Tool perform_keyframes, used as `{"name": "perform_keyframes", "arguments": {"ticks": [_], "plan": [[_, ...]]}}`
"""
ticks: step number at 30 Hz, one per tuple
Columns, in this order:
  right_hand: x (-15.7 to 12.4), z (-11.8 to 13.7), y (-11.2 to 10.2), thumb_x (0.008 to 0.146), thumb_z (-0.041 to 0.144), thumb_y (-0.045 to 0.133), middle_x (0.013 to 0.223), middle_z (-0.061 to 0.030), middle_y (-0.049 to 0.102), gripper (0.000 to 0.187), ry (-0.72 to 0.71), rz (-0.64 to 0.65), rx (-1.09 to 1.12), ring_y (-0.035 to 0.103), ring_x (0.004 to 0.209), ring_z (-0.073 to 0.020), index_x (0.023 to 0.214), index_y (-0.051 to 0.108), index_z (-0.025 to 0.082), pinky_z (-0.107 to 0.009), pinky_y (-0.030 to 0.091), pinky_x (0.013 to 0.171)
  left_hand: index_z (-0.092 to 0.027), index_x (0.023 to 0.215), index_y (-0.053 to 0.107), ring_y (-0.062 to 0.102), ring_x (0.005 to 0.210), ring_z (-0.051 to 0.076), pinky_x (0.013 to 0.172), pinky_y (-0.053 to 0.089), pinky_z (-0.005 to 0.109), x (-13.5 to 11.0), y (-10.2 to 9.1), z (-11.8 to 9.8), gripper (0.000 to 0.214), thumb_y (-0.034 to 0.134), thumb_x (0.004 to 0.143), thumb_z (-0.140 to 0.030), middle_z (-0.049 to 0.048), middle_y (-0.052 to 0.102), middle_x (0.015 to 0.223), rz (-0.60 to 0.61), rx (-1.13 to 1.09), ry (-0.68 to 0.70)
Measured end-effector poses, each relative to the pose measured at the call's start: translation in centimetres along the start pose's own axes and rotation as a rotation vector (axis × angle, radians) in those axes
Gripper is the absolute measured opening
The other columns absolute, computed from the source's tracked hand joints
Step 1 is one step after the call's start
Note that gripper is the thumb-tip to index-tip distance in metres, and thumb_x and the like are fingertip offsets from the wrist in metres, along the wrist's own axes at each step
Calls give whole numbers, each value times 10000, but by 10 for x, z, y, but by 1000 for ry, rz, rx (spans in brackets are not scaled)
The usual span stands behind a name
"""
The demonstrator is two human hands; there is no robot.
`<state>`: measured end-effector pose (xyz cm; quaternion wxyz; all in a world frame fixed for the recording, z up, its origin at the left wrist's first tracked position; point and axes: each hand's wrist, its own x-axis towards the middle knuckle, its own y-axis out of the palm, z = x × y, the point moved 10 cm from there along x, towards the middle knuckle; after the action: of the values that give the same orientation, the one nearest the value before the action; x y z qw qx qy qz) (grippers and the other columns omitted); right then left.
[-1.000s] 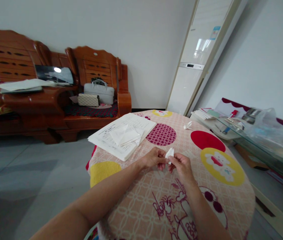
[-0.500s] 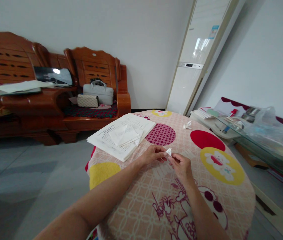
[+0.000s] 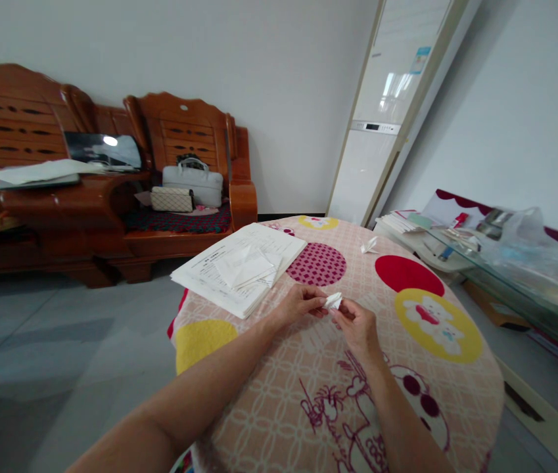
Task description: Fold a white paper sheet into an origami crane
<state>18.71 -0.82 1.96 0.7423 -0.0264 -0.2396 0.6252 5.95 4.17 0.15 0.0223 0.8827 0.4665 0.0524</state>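
Observation:
A small folded piece of white paper (image 3: pixel 332 301) is held between both hands above the patterned tablecloth (image 3: pixel 263 394). My left hand (image 3: pixel 302 304) pinches its left side between thumb and fingers. From the right, my right hand (image 3: pixel 356 323) grips its lower right edge with the fingertips. The fingers hide part of the folds. Farther back on the table lies a white folded paper crane (image 3: pixel 369 246), apart from both hands. Left of my hands, square sheets of thin white paper (image 3: pixel 248 265) rest on a stack of printed papers (image 3: pixel 214 282).
A glass-topped stand (image 3: pixel 495 269) with papers and a plastic bag (image 3: pixel 545 256) is at the right. Behind on the left, a wooden chair (image 3: pixel 185 131) carries a grey handbag (image 3: pixel 194 184). A tall white air conditioner (image 3: pixel 362 164) stands by the wall.
The folded paper has turned between my fingers and shows more of its white surface. Both hands stay in nearly the same place.

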Motion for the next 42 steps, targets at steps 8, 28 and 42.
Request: {"name": "perform_keyframes", "arguments": {"ticks": [8,28,42], "plan": [[-3,10,-4,754,385,692,715,-29,710,332,38,-41,97,649,583,-184,1012,719,177,-258,517,521,-80,807,702,606,590,111,602,498,212,-1,1,-5,274,703,726,-342,40,664,676,-42,64,33],[-5,26,-6,847,275,546,657,-25,654,188,-197,-33,-132,624,590,-160,809,685,155,-234,489,543,-93,809,691,613,600,114,608,498,216,-2,3,-8,183,659,745,-261,36,662,674,-44,95,91],[-19,68,-6,849,130,491,754,-69,643,179,-527,-219,-455,608,688,-168,781,654,157,-273,487,652,-96,760,662,551,600,100,546,404,187,-14,9,-37,331,776,693,-400,22,627,664,-136,198,261]]}}
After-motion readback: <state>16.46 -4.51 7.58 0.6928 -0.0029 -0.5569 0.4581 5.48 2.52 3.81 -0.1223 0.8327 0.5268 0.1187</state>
